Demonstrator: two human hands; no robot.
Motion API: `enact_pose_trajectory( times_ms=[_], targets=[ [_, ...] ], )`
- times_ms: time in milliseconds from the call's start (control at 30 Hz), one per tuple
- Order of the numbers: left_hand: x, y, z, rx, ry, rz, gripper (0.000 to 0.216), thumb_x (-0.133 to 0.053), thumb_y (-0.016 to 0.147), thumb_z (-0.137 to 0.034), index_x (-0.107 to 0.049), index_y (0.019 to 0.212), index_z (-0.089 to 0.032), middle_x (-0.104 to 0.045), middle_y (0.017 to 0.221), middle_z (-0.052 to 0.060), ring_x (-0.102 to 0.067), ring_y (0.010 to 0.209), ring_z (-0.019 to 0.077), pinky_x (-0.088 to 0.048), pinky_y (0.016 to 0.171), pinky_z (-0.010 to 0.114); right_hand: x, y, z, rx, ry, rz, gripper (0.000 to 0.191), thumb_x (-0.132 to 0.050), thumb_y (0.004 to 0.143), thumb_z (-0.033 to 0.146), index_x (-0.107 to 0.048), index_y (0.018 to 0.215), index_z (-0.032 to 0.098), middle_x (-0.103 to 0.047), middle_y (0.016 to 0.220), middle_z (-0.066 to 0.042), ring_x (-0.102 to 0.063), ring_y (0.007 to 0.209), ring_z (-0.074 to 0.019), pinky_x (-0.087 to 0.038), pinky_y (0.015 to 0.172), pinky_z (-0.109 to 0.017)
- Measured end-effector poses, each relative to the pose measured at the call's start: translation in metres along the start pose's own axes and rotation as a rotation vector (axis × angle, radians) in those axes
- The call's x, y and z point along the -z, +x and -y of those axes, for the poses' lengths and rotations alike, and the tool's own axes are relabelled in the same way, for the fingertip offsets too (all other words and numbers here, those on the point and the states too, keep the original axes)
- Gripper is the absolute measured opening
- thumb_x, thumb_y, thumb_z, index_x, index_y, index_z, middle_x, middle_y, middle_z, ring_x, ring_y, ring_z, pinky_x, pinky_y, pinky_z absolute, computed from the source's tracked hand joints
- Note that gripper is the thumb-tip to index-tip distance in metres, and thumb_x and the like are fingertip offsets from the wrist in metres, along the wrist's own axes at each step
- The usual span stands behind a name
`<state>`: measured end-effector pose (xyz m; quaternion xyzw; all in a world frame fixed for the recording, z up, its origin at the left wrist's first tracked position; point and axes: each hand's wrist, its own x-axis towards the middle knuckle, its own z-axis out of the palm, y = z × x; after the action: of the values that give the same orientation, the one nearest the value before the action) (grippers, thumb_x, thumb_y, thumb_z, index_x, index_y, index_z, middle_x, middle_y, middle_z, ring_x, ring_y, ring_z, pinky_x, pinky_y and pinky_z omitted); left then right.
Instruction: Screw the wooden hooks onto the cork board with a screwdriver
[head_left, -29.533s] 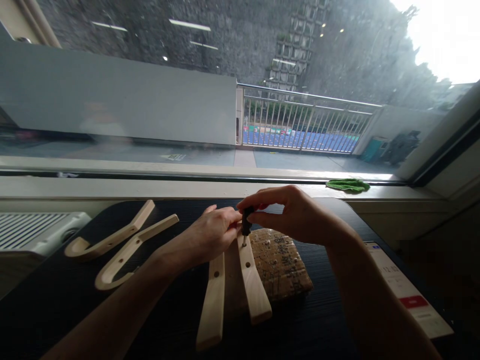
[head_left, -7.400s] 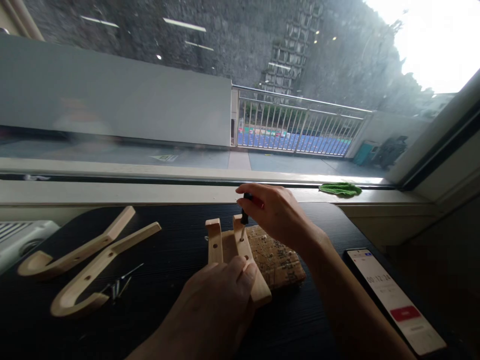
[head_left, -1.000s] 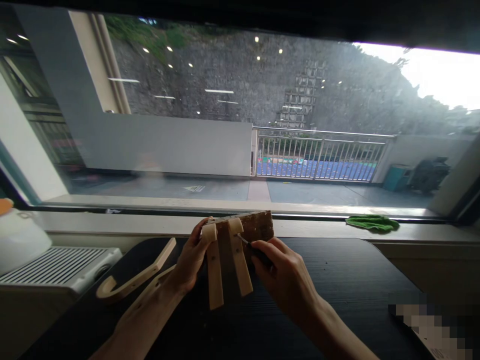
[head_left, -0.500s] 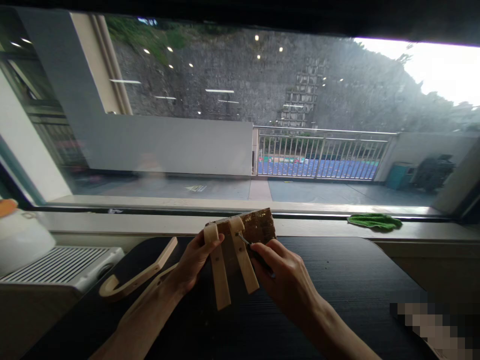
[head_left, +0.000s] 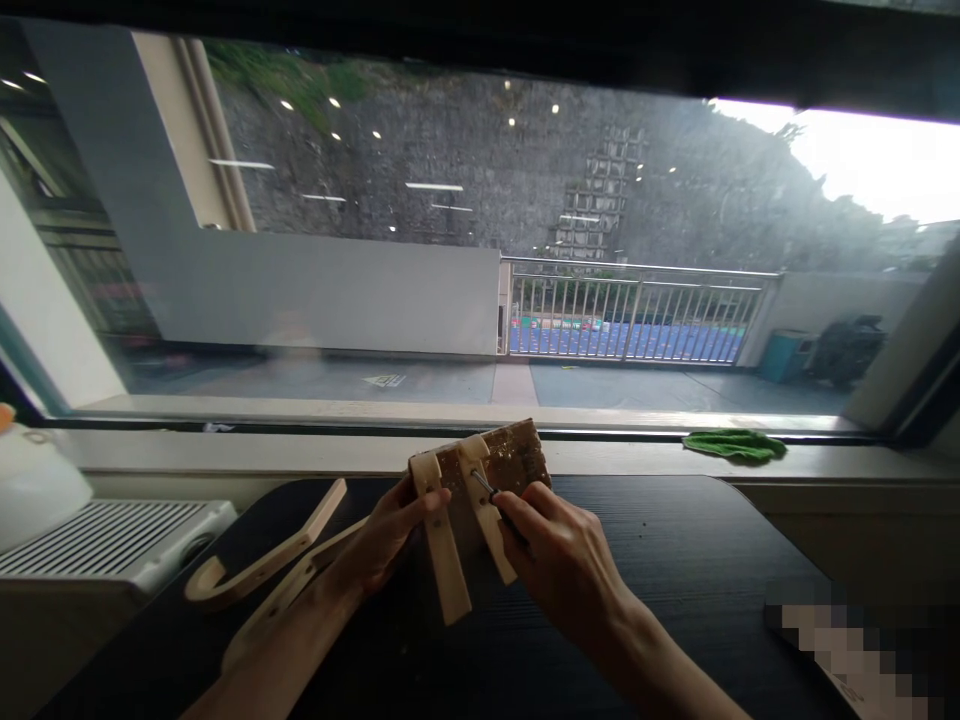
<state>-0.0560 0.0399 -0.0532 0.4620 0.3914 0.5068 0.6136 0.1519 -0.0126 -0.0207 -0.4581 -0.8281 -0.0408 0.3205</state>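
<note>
My left hand (head_left: 394, 530) grips a curved-top wooden strip (head_left: 452, 580) and the left end of a glossy brown board (head_left: 519, 455), its thumb pressed on the strip. A second wooden strip (head_left: 489, 525) with holes hooks over the board's top edge farther right. My right hand (head_left: 559, 545) is closed around a screwdriver (head_left: 482, 482), whose metal shaft reaches the upper hole of that second strip. Its handle is mostly hidden by my fingers. Beside my left forearm lie a hooked wooden strip (head_left: 259, 568) and another wooden strip (head_left: 281, 590), partly covered by the arm.
Beneath my hands is a dark tabletop (head_left: 637, 600) with rounded corners. A green cloth (head_left: 735, 446) lies on the windowsill (head_left: 615, 458). At left stand a white slatted radiator (head_left: 112, 540) and a white rounded object (head_left: 37, 490). A blurred patch (head_left: 840, 650) covers the lower right.
The screwdriver handle and my right fingers have shifted slightly leftward, with the shaft still at the strip's upper hole. The board and strips tilt a little differently. The whole view has shifted slightly.
</note>
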Motion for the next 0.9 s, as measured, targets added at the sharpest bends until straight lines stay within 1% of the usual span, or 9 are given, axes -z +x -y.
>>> enact_pose_trajectory(
  times_ms=[167,333,433,500,600,700,800,900],
  targets=[
    [0.005,0.003,0.0,-0.148,0.114,-0.085,0.049,-0.071,0.067,-0.023,-0.056,0.113,-0.022,-0.066,0.104,0.004,-0.061,0.095,0.0232,-0.048,0.078,0.032,0.001,-0.002,0.001,-0.009,-0.041,0.0,0.024,-0.035,0.094,0.029,-0.054,0.108,0.023,-0.056,0.086,-0.001,-0.054,0.073,-0.0122,-0.036,0.059,-0.024],
    [0.005,0.005,0.011,-0.2,0.124,-0.097,0.045,-0.071,0.066,-0.025,-0.059,0.109,-0.022,-0.066,0.101,0.005,-0.061,0.095,0.0244,-0.049,0.078,0.033,-0.005,-0.003,-0.004,0.015,-0.145,-0.008,0.026,-0.034,0.094,0.025,-0.051,0.113,0.022,-0.058,0.087,-0.002,-0.054,0.07,-0.0129,-0.034,0.056,-0.025],
    [0.003,0.005,0.013,-0.213,0.15,-0.099,0.046,-0.072,0.064,-0.024,-0.059,0.108,-0.024,-0.067,0.101,0.003,-0.061,0.094,0.0222,-0.048,0.078,0.03,-0.007,-0.003,-0.005,-0.002,-0.146,-0.02,0.027,-0.032,0.094,0.025,-0.052,0.112,0.021,-0.059,0.087,-0.003,-0.055,0.07,-0.0135,-0.034,0.055,-0.025],
    [0.002,0.005,0.013,-0.211,0.165,-0.089,0.049,-0.072,0.064,-0.023,-0.057,0.11,-0.024,-0.066,0.102,0.002,-0.061,0.094,0.0207,-0.048,0.078,0.028,-0.007,-0.002,-0.004,-0.038,-0.104,-0.041,0.025,-0.034,0.094,0.026,-0.053,0.108,0.019,-0.06,0.087,-0.003,-0.057,0.072,-0.0141,-0.034,0.056,-0.025],
    [0.002,0.006,0.011,-0.195,0.176,-0.089,0.05,-0.072,0.066,-0.023,-0.055,0.113,-0.024,-0.066,0.102,0.001,-0.061,0.094,0.0195,-0.048,0.078,0.026,-0.004,-0.002,-0.002,-0.147,0.028,-0.058,0.022,-0.037,0.092,0.029,-0.053,0.103,0.019,-0.063,0.088,-0.003,-0.059,0.073,-0.0146,-0.035,0.06,-0.025],
    [0.003,0.006,0.01,-0.178,0.191,-0.103,0.051,-0.072,0.067,-0.026,-0.053,0.114,-0.024,-0.065,0.105,0.002,-0.06,0.094,0.0196,-0.048,0.078,0.027,0.0,-0.001,-0.001,-0.247,0.119,-0.052,0.02,-0.037,0.091,0.03,-0.052,0.101,0.02,-0.065,0.083,-0.001,-0.06,0.071,-0.0147,-0.035,0.06,-0.025],
    [0.002,0.006,0.01,-0.177,0.216,-0.112,0.052,-0.073,0.065,-0.028,-0.054,0.114,-0.023,-0.064,0.109,0.003,-0.06,0.097,0.0214,-0.049,0.078,0.027,0.004,-0.001,-0.002,-0.254,0.117,-0.041,0.019,-0.045,0.087,0.031,-0.049,0.104,0.022,-0.065,0.083,0.001,-0.059,0.067,-0.0143,-0.034,0.058,-0.025],
    [0.0,0.005,0.01,-0.185,0.222,-0.132,0.053,-0.074,0.064,-0.031,-0.056,0.112,-0.021,-0.065,0.11,0.005,-0.059,0.1,0.0233,-0.049,0.077,0.027,0.008,0.0,-0.004,-0.21,0.041,-0.033,0.024,-0.051,0.083,0.025,-0.047,0.106,0.023,-0.064,0.09,0.001,-0.058,0.067,-0.0139,-0.03,0.056,-0.024]
  ],
)
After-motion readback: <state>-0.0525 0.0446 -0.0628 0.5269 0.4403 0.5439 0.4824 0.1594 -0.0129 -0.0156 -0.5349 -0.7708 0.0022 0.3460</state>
